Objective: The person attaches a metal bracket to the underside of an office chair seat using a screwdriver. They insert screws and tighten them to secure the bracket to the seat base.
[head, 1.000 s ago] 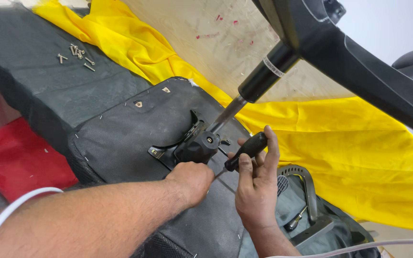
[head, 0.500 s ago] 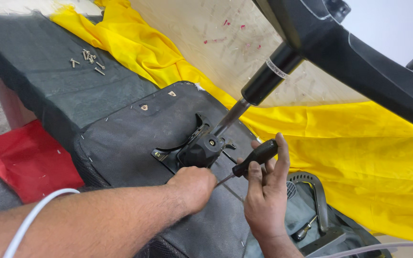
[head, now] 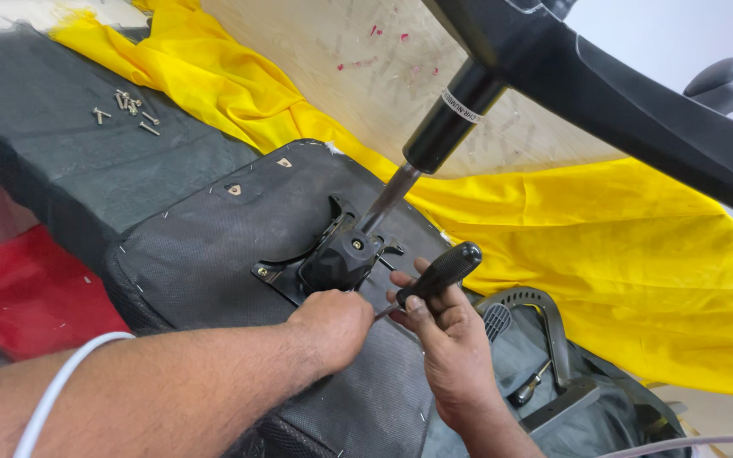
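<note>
Now, right hand [head: 451,356]: fingers clamp screwdriver [head: 434,278]; keep its tip square.
Left hand [head: 332,326]: clenched beside chair mechanism [head: 337,259], steadying.

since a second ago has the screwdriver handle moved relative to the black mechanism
Yes. The screwdriver handle has lifted and swung right, away from the black mechanism, while the right hand grips it.

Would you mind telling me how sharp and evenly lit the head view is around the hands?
Head view: even, soft light, no glare; right hand and black-handled screwdriver sharp; left hand and black chair mechanism sharp; near forearm slightly soft; screws small but distinct.
</note>
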